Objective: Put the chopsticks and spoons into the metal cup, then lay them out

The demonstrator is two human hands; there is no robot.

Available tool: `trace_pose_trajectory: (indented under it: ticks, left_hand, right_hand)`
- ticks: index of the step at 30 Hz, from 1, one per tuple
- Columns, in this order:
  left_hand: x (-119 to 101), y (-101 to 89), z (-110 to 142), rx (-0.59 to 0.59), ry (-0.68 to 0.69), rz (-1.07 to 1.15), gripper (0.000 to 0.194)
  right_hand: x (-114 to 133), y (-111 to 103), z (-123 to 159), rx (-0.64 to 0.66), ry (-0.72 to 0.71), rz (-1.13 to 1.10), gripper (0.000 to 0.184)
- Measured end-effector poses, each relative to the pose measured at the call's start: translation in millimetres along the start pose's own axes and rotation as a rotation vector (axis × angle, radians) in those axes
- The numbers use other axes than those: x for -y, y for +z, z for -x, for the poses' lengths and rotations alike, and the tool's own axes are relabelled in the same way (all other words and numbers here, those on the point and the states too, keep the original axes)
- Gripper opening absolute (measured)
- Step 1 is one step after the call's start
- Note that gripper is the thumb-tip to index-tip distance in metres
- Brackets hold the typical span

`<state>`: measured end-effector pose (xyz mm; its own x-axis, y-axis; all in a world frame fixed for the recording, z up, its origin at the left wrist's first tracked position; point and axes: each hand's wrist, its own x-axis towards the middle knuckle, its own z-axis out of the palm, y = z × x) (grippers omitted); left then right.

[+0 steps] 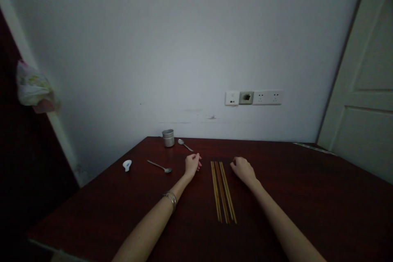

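Observation:
Several chopsticks [215, 190] lie side by side on the dark red-brown table, pointing away from me, some pale yellow and some darker brown. To their left my left hand [192, 164] rests on its side on the tabletop, fingers loosely curled with nothing seen in them. Just right of the chopsticks' far ends is my right hand [242, 168], knuckles up and fingers folded under, apparently holding nothing. Neither hand touches the chopsticks. A metal spoon [159, 166] lies left of my left hand, and another metal spoon [184, 145] lies beyond it.
A small metal cup [168, 138] stands at the back left of the table [291, 213]. A white ceramic spoon [127, 165] lies near the left edge. Behind the table is a wall with sockets [254, 98]. A plastic bag [33, 88] hangs at left; a door [365, 90] is at right.

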<state>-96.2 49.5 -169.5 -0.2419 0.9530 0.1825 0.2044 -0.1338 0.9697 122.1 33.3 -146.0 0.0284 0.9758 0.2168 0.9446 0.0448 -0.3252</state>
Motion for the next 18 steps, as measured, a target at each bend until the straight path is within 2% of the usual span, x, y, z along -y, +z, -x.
trace_pose_trajectory:
  ticks: [6, 10, 13, 15, 18]
  left_hand:
    - [-2.9, 2.4, 1.3, 0.044, -0.048, -0.089, 0.033]
    - [-18.1, -10.9, 0.6, 0.131, -0.016, -0.23, 0.037]
    - [-38.8, -37.7, -5.0, 0.183, 0.046, -0.387, 0.035]
    - [-53.1, -62.9, -12.1, 0.197, 0.027, -0.49, 0.031]
    - [-69.0, -106.8, -24.7, 0.142, -0.018, -0.625, 0.027]
  right_hand:
    - [-37.4, 26.6, -8.6, -0.084, -0.211, 0.097, 0.036]
    - [-46.0, 38.1, -12.9, -0.142, -0.272, 0.138, 0.041]
    - [-48.1, 42.9, -14.5, -0.171, -0.307, 0.174, 0.041]
    - [-49.6, 45.2, -14.7, -0.181, -0.327, 0.198, 0.041]
    - [-52.2, 48.2, -14.8, -0.195, -0.339, 0.229, 0.041]
